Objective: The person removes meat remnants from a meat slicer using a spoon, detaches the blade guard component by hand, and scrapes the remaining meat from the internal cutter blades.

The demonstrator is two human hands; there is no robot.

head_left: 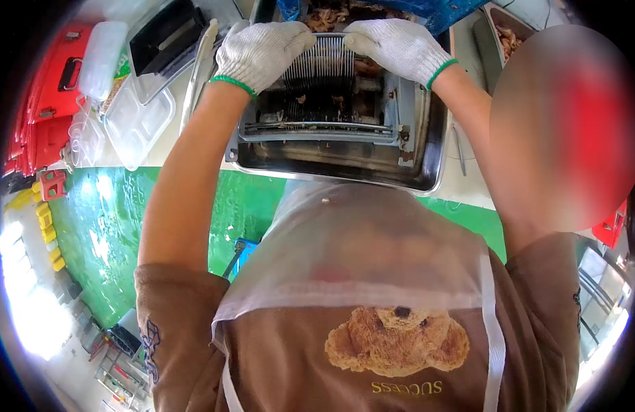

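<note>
Together, curled-in left fingers (300, 36) and right fingers (363, 41) grip far corners of the slatted rack (324, 67).

The sole view looks steeply down and forward from the wearer's head, its wide lens bowing the edges into black. The translucent apron (372, 247) is close below; the metal tray (317, 154) on the counter (472, 184) lies farther forward, green floor (118, 233) deepest down.

narrow gap between left hand (264, 56) and right hand (401, 52); slatted frame (324, 67) below; pale bar (198, 74) obstructs left
</note>
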